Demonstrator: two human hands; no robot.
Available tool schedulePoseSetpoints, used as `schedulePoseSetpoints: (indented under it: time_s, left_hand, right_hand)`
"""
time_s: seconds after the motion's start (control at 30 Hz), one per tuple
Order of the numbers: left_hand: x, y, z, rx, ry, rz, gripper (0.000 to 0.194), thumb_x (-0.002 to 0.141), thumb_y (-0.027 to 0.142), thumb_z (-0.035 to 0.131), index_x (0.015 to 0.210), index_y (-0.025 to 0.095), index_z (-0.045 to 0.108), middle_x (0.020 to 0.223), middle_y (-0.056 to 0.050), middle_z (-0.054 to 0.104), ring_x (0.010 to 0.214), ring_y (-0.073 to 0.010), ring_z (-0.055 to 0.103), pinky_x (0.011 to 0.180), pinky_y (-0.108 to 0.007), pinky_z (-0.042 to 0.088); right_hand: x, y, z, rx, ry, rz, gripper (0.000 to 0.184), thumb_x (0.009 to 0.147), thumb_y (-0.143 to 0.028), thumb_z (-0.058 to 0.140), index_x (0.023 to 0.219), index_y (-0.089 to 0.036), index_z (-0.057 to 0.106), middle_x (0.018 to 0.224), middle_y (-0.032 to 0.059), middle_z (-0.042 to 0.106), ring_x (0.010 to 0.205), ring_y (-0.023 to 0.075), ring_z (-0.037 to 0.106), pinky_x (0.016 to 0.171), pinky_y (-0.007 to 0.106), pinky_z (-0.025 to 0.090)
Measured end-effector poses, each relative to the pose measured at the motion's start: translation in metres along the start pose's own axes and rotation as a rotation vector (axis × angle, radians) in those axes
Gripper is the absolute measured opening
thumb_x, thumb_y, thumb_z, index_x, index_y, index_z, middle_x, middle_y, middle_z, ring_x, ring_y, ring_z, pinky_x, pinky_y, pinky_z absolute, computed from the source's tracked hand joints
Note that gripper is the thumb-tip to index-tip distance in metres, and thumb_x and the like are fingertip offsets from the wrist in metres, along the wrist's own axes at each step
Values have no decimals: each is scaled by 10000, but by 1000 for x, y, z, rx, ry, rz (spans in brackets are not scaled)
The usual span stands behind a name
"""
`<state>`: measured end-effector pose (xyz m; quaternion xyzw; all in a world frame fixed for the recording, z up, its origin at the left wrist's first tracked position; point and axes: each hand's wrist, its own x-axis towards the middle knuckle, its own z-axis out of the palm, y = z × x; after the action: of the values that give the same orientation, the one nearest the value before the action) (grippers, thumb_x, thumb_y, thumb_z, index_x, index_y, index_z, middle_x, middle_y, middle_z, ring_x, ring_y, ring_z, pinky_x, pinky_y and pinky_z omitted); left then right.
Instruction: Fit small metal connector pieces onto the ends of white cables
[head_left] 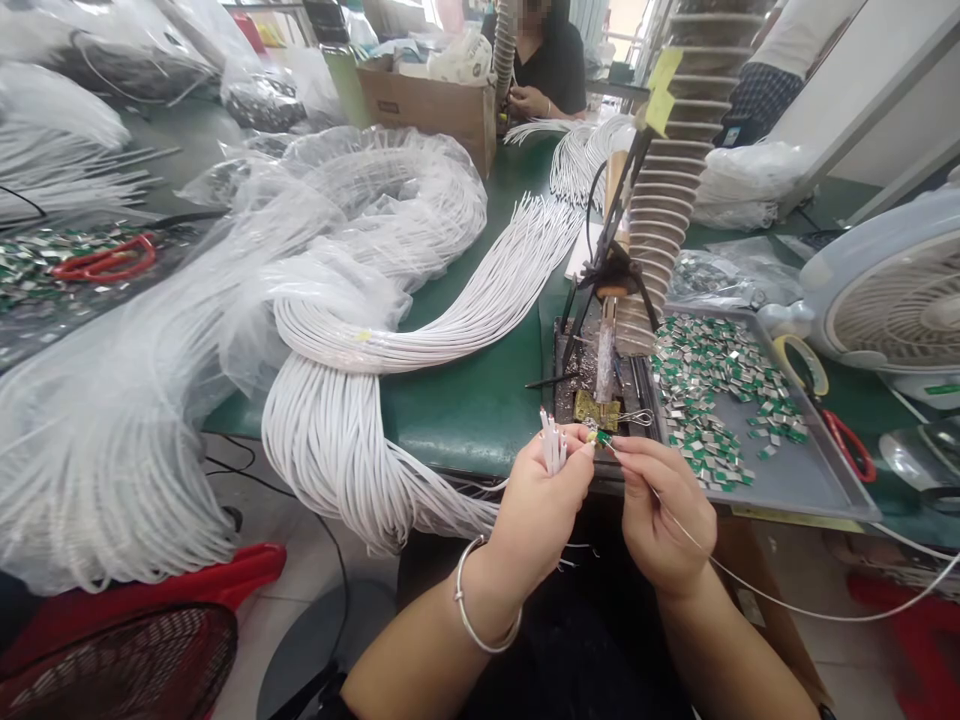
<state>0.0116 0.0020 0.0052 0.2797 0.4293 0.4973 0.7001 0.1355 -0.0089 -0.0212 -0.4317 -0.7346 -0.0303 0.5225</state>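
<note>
- Nearest, at 6 o'clock, the left hand (pixel 536 515) is closed around a small bunch of white cable ends (pixel 553 445), with a silver bangle (pixel 480 600) on its wrist.
- Just right of it, the right hand (pixel 664 510) is pinched shut on a thin white wire (pixel 780 605) that trails off toward 4 o'clock.
- Between the two hands, a small green tab (pixel 602 438) sits at the wire's tip.
- Just past the hands, at 12 o'clock, a brass clip (pixel 596 410) lies on a small work stand (pixel 577 390) on the green surface (pixel 457 410).
- At 2 o'clock, a metal tray (pixel 795 470) holds scattered green-and-silver tabs (pixel 712 385).
- Looped white cables (pixel 337 450) fill the 9 to 11 o'clock side, beside clear plastic bags (pixel 150 400).
- Red-handled scissors (pixel 105 258) lie at 10 o'clock.
- Far off at 12 o'clock, a co-worker (pixel 544 70) sits behind a cardboard box (pixel 427 110).
</note>
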Motion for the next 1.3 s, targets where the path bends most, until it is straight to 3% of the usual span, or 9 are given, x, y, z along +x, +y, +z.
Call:
schedulePoseSetpoints:
  time_s: [0.13, 0.57, 0.83, 1.3]
  left_hand:
    - [1, 3, 2, -37, -8, -12, 122, 749, 215, 613, 761, 159, 506, 546, 87, 388, 404, -13, 235, 398, -157, 202]
    - [3, 9, 6, -85, -27, -7, 157, 733, 230, 638, 745, 169, 494, 473, 112, 355, 382, -14, 214, 384, -143, 196]
    - [2, 10, 5, -64, -17, 18, 175, 750, 219, 618, 679, 166, 468, 554, 83, 424, 390, 0, 237, 389, -141, 217]
    - [0, 7, 4, -70, -33, -1, 109, 767, 214, 596, 758, 169, 497, 520, 94, 385, 397, -17, 226, 393, -150, 203]
  right_hand:
    - [5, 0, 1, -47, 17, -25, 220, 860, -84, 523, 1002, -222, 619, 916, 73, 689, 840, 193, 681, 688, 362, 602]
    - [11, -1, 3, -80, 26, -55, 250, 848, -68, 532, 1024, -224, 615, 930, 77, 672, 852, 195, 668, 716, 365, 592]
    - [14, -3, 2, -78, 32, -56, 255, 849, -78, 531, 1032, -230, 622, 927, 72, 678, 853, 200, 672, 725, 373, 591]
    - [12, -5, 1, -54, 19, -49, 264, 833, -53, 547, 1026, -215, 626, 936, 78, 664, 864, 193, 661, 725, 355, 586]
